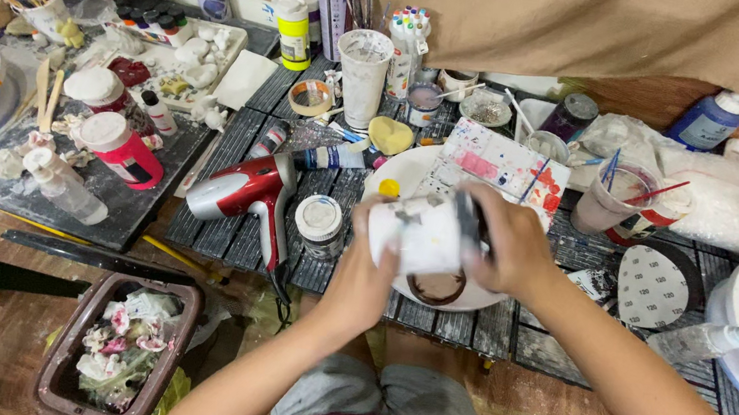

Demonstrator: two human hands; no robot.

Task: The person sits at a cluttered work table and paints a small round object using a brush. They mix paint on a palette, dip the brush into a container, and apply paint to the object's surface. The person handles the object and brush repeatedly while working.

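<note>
While you sit at the front edge of the worktop, both your hands hold one white rounded piece above the white plate. Your left hand is closed around its left end from below, so it carries the weight, and your right hand is wrapped over the right end, pressing a dark thing against it; what this dark thing is, I cannot tell. Just left of the plate stand a small jar with a white lid and a red hair dryer, close to your left wrist. Toward the back edge the worktop is crowded with cups, bottles and brushes. More open room is only below your hands, near your knees, with a brown bin at the left.
</note>
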